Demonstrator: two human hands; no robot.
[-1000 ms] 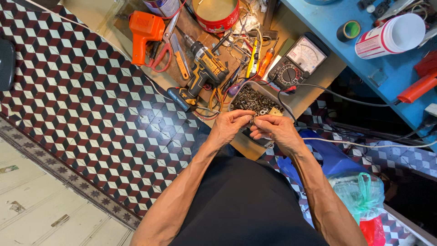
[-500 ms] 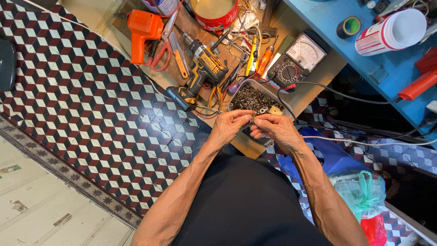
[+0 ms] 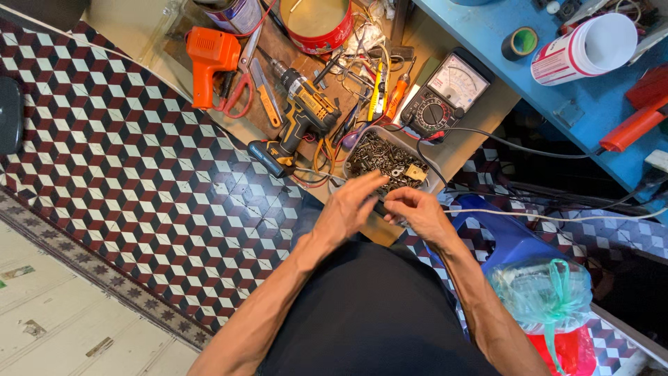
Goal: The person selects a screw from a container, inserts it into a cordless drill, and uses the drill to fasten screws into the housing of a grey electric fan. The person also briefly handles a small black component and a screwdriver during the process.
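Observation:
My left hand (image 3: pixel 348 207) hovers at the near edge of a grey tray (image 3: pixel 429 172) full of dark screws and small metal parts, its fingers stretched towards the tray. My right hand (image 3: pixel 412 207) is just beside it, fingertips pinched together on something too small to make out. Both hands meet over the front rim of the tray, above my lap.
A yellow and black cordless drill (image 3: pixel 300 115), an orange heat gun (image 3: pixel 209 60), scissors (image 3: pixel 243 76), screwdrivers and an analogue multimeter (image 3: pixel 445 92) crowd the low wooden board. A red tin (image 3: pixel 316 22) stands behind. A blue bench (image 3: pixel 557 90) with a white cup lies to the right.
My left hand has spread its fingers and reached a little forward towards the tray. The right hand has stayed close by, still pinched.

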